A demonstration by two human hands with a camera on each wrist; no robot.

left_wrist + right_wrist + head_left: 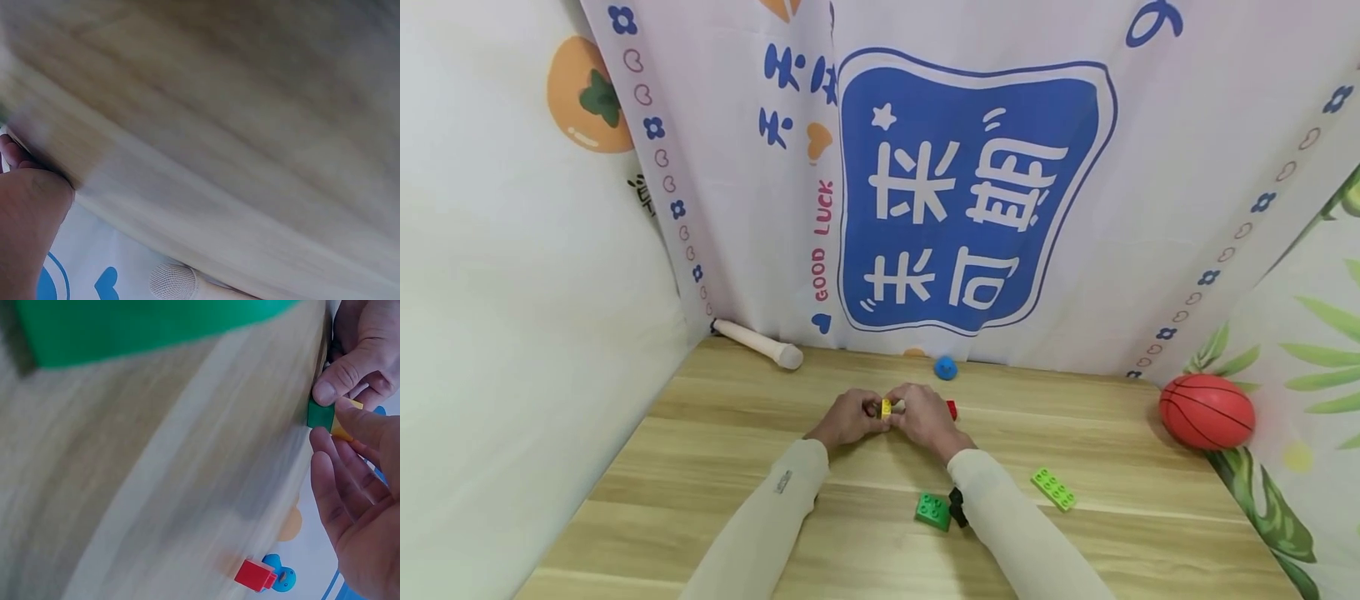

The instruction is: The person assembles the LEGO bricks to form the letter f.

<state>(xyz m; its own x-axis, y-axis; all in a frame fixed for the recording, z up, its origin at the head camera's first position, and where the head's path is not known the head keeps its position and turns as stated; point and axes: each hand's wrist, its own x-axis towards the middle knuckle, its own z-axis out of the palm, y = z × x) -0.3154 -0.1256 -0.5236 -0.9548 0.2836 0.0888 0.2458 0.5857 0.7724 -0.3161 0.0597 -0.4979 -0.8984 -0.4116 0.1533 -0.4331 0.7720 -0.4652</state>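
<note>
My two hands meet over the far middle of the table. The right hand (922, 417) pinches a small yellow toy brick (886, 409) between thumb and fingers. In the right wrist view a small green brick (320, 415) sits against the yellow one, and the left hand (365, 353) holds it with the thumb on its near face. From the head camera the left hand (852, 417) largely covers the green piece. Just beyond the right hand lies a red brick (952, 409), partly hidden. The left wrist view catches only part of a hand (31, 219) at its edge.
A larger green brick (932, 510) lies by the right forearm, and a light green brick (1053, 488) farther right. Toward the back are a blue round toy (945, 368) and a white microphone (758, 343). A red basketball (1207, 412) stands at the right edge.
</note>
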